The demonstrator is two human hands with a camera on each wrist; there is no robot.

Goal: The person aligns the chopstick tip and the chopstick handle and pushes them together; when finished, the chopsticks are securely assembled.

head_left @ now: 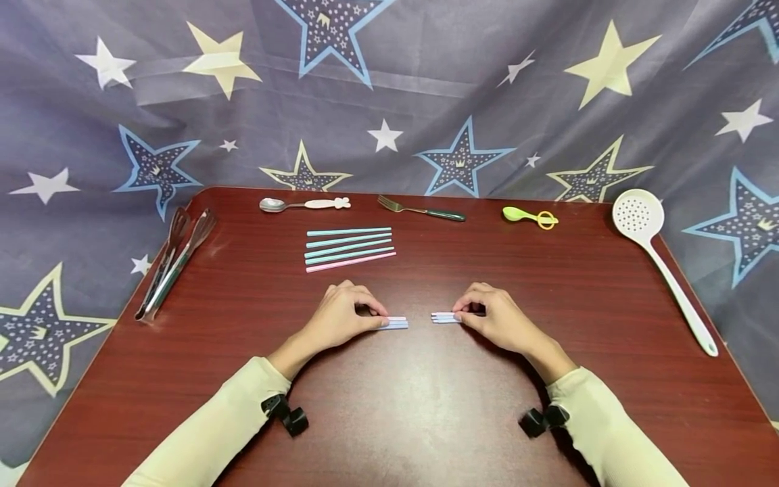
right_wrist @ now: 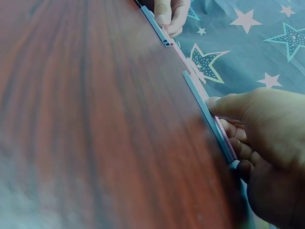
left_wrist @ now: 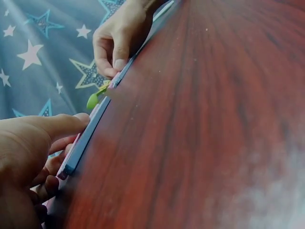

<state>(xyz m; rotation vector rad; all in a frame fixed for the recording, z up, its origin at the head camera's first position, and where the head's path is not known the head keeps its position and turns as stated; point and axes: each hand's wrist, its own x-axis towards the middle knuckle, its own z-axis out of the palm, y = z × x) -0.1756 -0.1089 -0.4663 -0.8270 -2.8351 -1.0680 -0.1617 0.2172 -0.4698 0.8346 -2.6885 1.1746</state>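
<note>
Short pink and blue sticks (head_left: 397, 323) lie near the middle of the table (head_left: 420, 419), their inner ends showing past the left hand (head_left: 343, 311), which pinches them between thumb and fingers. Across a small gap, a matching bundle (head_left: 444, 318) juts from the right hand (head_left: 500, 316), pinched likewise. Toward the far edge lie longer sticks (head_left: 349, 248), then a fork (head_left: 425, 212).

Left hand (left_wrist: 27, 149) — pinching sticks (left_wrist: 88, 135), right hand (left_wrist: 122, 36) beyond
</note>
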